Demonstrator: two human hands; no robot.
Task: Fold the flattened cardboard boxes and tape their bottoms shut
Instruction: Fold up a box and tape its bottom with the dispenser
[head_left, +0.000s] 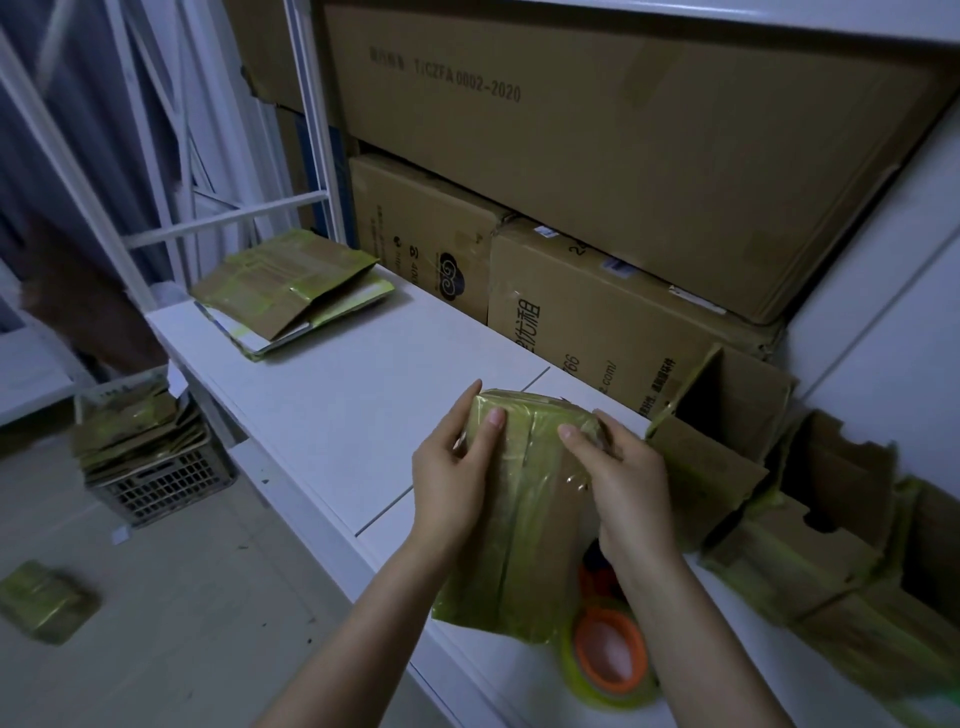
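Two thumbs press down on the taped face of a small cardboard box (524, 499), one on either side of its centre seam. The left hand (457, 467) clasps the box's 9 o'clock side, its fingers (474, 395) held together and laid nearly straight along that wall. The right hand (618, 483) grips the 3 o'clock side, its fingers (602, 423) bent over the far corner.

The box is brown board wrapped in glossy, see-through yellow-green tape. The strips run lengthwise across the upturned face and wrinkle where they fold over the edges. It sits near the front edge of a white table (322, 405), low and slightly right of the scene's middle.

At the box's 5 o'clock, under the right forearm, lies a tape roll (610, 654) of the same yellow-green on an orange core. At 3 o'clock, a row of folded boxes (779, 519) stands open along the table's back. At 10 o'clock, on the table's far end, lies a stack of flattened boxes (291, 291). Large brown cartons (623, 156) fill the shelving at 12 o'clock.

On the floor at 9 o'clock, a plastic crate (161, 483) holds more flat cardboard. A lone taped box (41, 603) lies on the floor toward 8 o'clock.
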